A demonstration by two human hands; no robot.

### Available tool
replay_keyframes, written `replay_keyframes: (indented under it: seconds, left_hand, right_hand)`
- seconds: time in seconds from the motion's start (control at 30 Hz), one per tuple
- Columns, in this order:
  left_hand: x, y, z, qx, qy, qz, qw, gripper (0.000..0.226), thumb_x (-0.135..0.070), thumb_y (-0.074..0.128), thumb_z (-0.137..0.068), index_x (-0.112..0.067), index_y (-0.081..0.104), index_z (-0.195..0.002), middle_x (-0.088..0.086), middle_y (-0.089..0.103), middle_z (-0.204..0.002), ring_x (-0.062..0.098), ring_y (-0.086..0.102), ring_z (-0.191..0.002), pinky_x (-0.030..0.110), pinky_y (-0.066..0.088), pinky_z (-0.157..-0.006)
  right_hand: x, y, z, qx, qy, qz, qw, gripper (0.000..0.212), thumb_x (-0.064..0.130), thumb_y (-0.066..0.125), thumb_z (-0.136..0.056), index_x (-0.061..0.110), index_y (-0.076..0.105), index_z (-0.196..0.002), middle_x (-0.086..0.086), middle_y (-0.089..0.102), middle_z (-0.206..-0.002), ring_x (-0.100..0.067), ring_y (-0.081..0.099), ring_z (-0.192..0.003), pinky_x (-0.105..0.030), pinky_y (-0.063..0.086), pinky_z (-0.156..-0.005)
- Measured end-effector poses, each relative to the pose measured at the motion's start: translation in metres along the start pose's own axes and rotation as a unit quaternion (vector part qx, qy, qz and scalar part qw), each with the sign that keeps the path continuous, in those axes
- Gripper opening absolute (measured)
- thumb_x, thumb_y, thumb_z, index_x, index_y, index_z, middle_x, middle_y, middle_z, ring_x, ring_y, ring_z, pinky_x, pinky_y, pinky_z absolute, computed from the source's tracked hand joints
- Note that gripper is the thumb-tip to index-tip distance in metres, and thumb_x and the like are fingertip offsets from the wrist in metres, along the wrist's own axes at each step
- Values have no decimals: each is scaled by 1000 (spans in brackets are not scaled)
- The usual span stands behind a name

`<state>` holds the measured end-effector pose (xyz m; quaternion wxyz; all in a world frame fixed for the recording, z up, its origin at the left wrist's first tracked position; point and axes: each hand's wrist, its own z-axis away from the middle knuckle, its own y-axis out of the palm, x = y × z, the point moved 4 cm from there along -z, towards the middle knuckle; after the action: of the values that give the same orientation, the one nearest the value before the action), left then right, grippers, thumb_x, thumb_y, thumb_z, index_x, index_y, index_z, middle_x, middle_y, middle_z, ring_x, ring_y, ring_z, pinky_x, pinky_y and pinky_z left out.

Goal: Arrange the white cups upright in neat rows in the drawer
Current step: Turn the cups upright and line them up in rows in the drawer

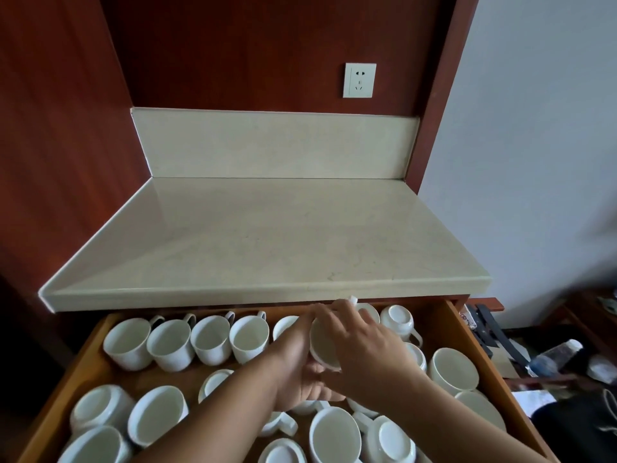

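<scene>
Both the left hand and right hand clasp one white cup, probably to seat it beside the row. Four upright cups stand just left of them in the drawer.

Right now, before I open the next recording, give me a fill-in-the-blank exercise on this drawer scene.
1. The left hand and the right hand together hold one white ____.
2. The back right cup in the drawer stands ____, base on top.
3. The row of cups at the back left stands ____, openings on top.
4. The drawer stands open under the pale ____.
Missing words: cup; upside down; upright; countertop.
</scene>
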<state>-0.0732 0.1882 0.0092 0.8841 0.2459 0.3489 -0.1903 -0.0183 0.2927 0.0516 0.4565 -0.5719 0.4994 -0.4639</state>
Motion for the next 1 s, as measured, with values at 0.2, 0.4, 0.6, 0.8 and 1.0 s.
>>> replay_keyframes:
  seconds: [0.2,0.4,0.6,0.8,1.0]
  left_hand:
    - [-9,-51,-13,-111,122,-241,957,27,-35,54,-103,-14,72,-101,3,77,-79,19,71,-74,34,54,-71]
    - [-26,-87,-36,-152,311,-673,654,40,-9,56,-83,-28,71,-115,-9,67,-115,16,64,-107,32,50,-95]
    - [-16,-90,-55,-84,246,-771,582,46,5,49,-75,-33,63,-95,-1,67,-94,26,66,-94,48,51,-101]
    - [-13,-86,-59,-82,246,-800,541,43,10,46,-78,-31,58,-86,7,49,-71,35,61,-81,55,50,-100]
    - [-9,-71,-58,-104,269,-799,527,31,-6,48,-91,-23,69,-105,4,70,-90,28,67,-86,38,55,-86]
  right_hand:
    - [-35,3,-5,45,49,-79,995,86,53,73,-77,37,27,-148,8,39,-140,-23,58,-116,-34,51,-84]
    - [-47,27,-10,121,28,-76,989,88,43,79,-77,40,26,-147,7,37,-147,-23,47,-125,-35,50,-92]
    - [-49,43,-24,128,17,-78,989,88,39,81,-76,38,28,-147,5,39,-146,-24,49,-123,-38,54,-91]
    - [-56,50,-31,140,5,-85,987,91,39,82,-75,38,27,-149,6,38,-148,-22,48,-126,-34,53,-92]
    - [-63,46,-37,151,0,-87,985,90,41,82,-75,39,29,-147,5,42,-143,-22,50,-125,-32,49,-88]
